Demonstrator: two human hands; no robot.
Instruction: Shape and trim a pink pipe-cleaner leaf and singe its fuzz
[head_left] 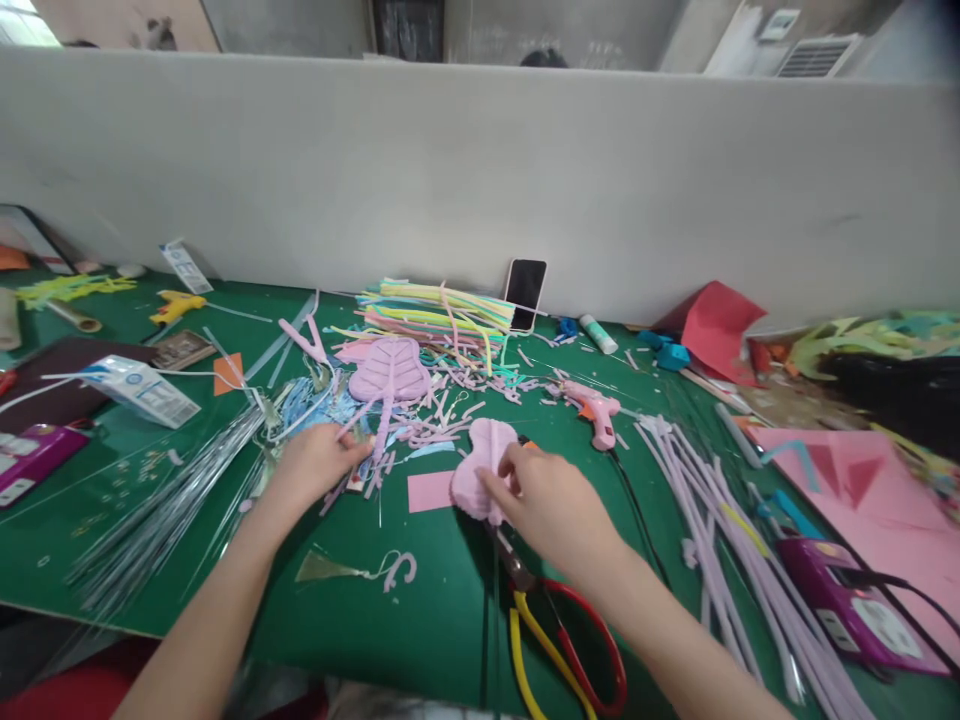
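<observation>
My right hand [551, 495] has its thumb and fingers closed on a fuzzy lilac pipe-cleaner leaf [480, 475] with a rounded, lobed outline. Just below it lie scissors [517, 570], with one red and one yellow handle; their tips are hidden by the leaf. A second lilac leaf [390, 370] with raised ribs and a stem lies on the scraps further back. My left hand [326, 462] is beside that stem, fingertips pinched together; what is between them is too small to make out. A pink card [431, 492] lies between the hands.
Bundled coloured pipe cleaners [442, 315] and a phone [526, 290] are at the back by the white partition [480, 160]. A pink glue gun [592, 405] and loose lilac pipe cleaners [735, 540] lie right. Silvery wires [180, 510] lie left; a tassel [330, 568] is in front.
</observation>
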